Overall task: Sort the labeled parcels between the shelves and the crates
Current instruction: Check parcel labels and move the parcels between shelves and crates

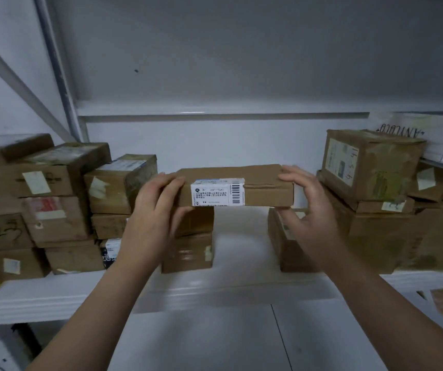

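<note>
From the head camera, your left hand (153, 210) and right hand (306, 204) each curl round one end of a flat brown parcel (263, 187), fingers over its top edge and thumbs beneath. They hold it level, its white barcode label (217, 192) facing you. It sits over the white shelf (215, 287), just above two small boxes (190, 245); whether it rests on them you cannot tell. Stacked cartons (54, 210) crowd the shelf's left, more cartons (370, 167) its right.

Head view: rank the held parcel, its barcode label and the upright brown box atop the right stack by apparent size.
1. upright brown box
2. held parcel, wider but thinner, so this order is unsure
3. barcode label, clearly smallest
</note>
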`<state>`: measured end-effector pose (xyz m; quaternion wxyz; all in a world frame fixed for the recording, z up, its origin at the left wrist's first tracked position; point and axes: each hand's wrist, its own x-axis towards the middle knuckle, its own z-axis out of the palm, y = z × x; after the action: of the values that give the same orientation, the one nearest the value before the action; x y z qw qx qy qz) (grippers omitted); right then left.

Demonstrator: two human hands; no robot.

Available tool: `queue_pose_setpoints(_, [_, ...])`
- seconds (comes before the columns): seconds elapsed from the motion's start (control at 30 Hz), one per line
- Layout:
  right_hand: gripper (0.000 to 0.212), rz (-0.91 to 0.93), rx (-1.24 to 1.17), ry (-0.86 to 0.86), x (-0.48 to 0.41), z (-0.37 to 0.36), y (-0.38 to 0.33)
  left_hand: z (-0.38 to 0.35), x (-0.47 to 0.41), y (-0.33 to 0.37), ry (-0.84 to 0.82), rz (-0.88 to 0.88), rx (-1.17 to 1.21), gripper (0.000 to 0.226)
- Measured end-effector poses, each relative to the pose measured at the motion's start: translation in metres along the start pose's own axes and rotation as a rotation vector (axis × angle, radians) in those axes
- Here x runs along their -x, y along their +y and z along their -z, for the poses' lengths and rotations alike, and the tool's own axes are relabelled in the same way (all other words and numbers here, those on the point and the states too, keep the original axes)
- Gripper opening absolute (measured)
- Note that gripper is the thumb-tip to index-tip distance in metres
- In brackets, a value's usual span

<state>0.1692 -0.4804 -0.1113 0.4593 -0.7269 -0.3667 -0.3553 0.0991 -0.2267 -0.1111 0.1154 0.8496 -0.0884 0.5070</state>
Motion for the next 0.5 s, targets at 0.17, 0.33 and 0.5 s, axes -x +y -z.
queue_pose_setpoints(0.17, [0.039, 0.382, 0.308, 0.074, -0.029, -0.049, -0.027, 0.017, -0.011, -0.041, -0.060, 0.162, -0.308, 0.057])
queue_pose_setpoints(0.33, [0.053, 0.498, 0.455, 0.105, -0.044, -0.106, -0.051, 0.030, -0.019, -0.082, -0.347, 0.200, -0.525, 0.058])
queue_pose_setpoints(0.5, [0.051, 0.436, 0.642, -0.028, -0.053, -0.161, -0.055, 0.040, -0.019, -0.103, -0.405, 0.119, -0.426, 0.047])
